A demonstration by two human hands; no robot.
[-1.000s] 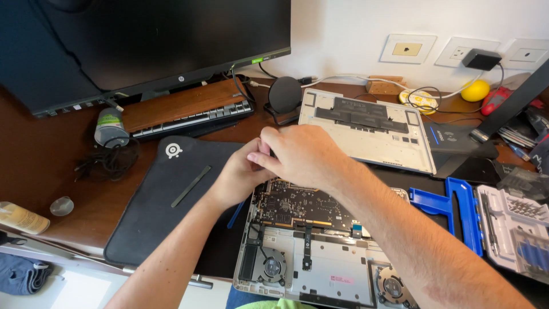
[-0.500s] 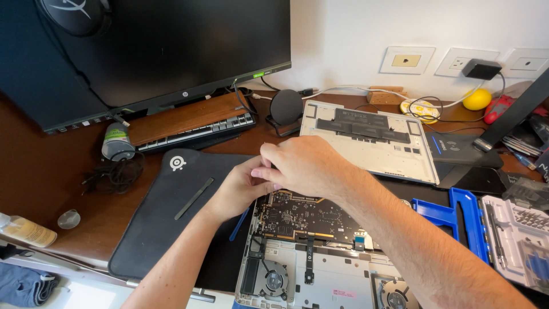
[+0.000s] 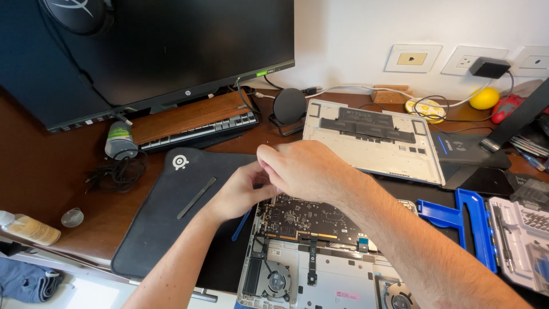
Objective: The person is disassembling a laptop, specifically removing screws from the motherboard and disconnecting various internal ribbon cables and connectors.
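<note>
Laptop (image 3: 320, 269), opened, board bared, lies on desk (image 3: 51, 177) before us. Head view: left hand (image 3: 243, 191) and right hand (image 3: 306, 171) meet, fingers pinched at board's upper left corner; what they grip, we cannot tell. Board thin, fragile; we judge edges safest hold.

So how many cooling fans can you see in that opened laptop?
2: the left fan sits at the laptop's lower left; the right fan is at the lower right, cut off by the picture's bottom edge. The hands may hide more.
</note>
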